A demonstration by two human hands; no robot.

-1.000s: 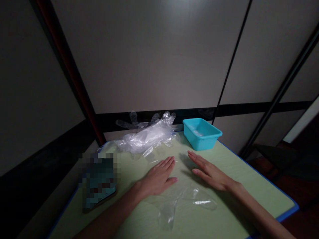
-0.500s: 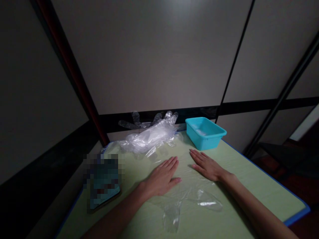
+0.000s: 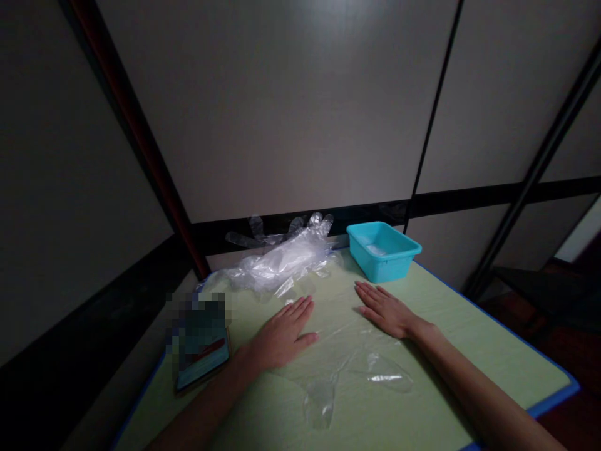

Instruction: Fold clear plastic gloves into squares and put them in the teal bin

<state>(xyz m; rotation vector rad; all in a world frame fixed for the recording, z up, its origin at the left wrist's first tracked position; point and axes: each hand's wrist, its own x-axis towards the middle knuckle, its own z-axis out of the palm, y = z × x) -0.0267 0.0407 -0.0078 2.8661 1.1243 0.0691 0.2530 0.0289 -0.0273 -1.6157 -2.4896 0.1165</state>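
Note:
A clear disposable plastic glove (image 3: 350, 363) lies spread on the table, faint against its pale green top. My left hand (image 3: 282, 332) rests flat on the glove's left side, fingers stretched out and holding nothing. On the right side, my right hand (image 3: 385, 310) lies flat too, its fingers pointing away to the upper left and its thumb a little apart. Beyond my left hand is a heap of clear plastic gloves (image 3: 284, 260), crumpled and shiny, at the back of the table.
A turquoise plastic basin (image 3: 385, 254) stands at the back right of the table (image 3: 488, 351), which has a blue edge. A phone or tablet (image 3: 204, 357), partly pixelated, lies at the left. Cabinet panels (image 3: 300, 125) rise directly behind.
My left hand has slid left, away from my right hand, over the glove. My right hand stays nearly in place. The view has shifted slightly.

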